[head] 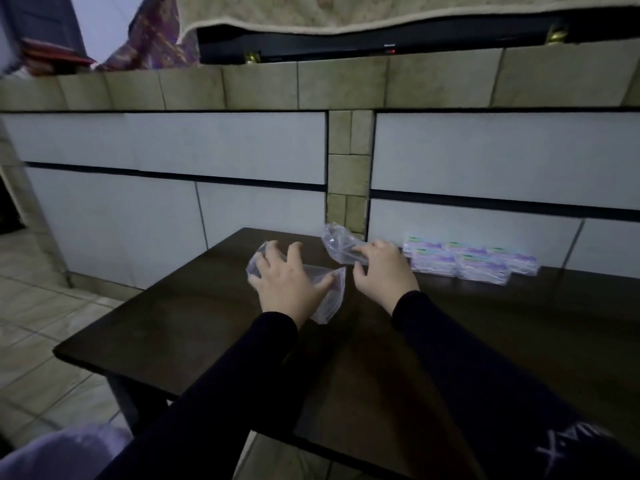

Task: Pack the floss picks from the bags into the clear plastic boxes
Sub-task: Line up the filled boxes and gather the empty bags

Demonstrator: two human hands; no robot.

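Floss-pick bags: left hand [287, 285] presses spread fingers on the flat bag [329, 296]; right hand [384, 271] pinches the crumpled bag [336, 242]. Contents unclear. Filled boxes [471, 259] stand right.

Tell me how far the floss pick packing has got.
Done, it seems: a cluster of labelled boxes sits at the table's far right; their contents are too blurry to confirm. In hand: the left hand presses a clear bag flat, and the right hand grips a second bag. Left: whatever these two bags contain.
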